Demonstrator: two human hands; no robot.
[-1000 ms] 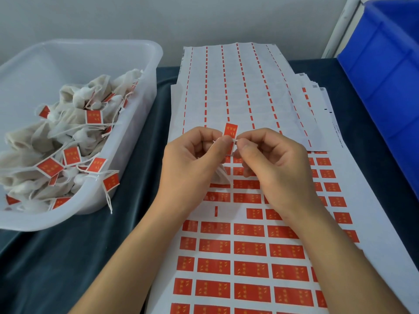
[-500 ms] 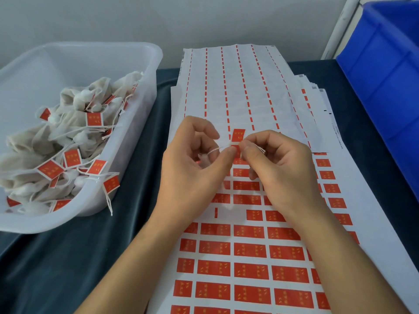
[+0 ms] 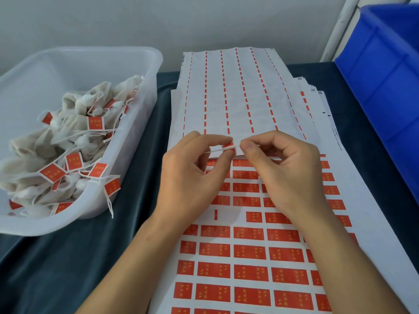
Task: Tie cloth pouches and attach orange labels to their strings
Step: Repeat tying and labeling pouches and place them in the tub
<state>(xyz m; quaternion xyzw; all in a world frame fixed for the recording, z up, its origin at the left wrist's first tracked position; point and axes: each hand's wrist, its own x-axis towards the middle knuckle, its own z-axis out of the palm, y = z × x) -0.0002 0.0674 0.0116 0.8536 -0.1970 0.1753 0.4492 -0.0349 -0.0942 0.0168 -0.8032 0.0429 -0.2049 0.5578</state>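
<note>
Pouches (image 3: 74,137) with labels fill the clear tub (image 3: 145,91) left of the label sheets (image 3: 244,250). Above those sheets I see my left hand (image 3: 190,177) pinching an orange label (image 3: 228,146) folded over a white string (image 3: 214,151); my right hand (image 3: 285,173) pinches its other end.

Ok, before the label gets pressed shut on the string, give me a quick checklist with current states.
1. Orange label held: ok, pinched in the left hand fingers.
2. String meets label: ok, it runs left from the label.
3. Right hand ready to press: ok, fingertips beside the label.
4. Label folded evenly over the string: cannot tell, fingers hide it.
5. Pouch on this string: cannot tell, hidden behind the hands.
6. Drop-off bin reachable: ok, it sits to the left with finished pouches.
</note>
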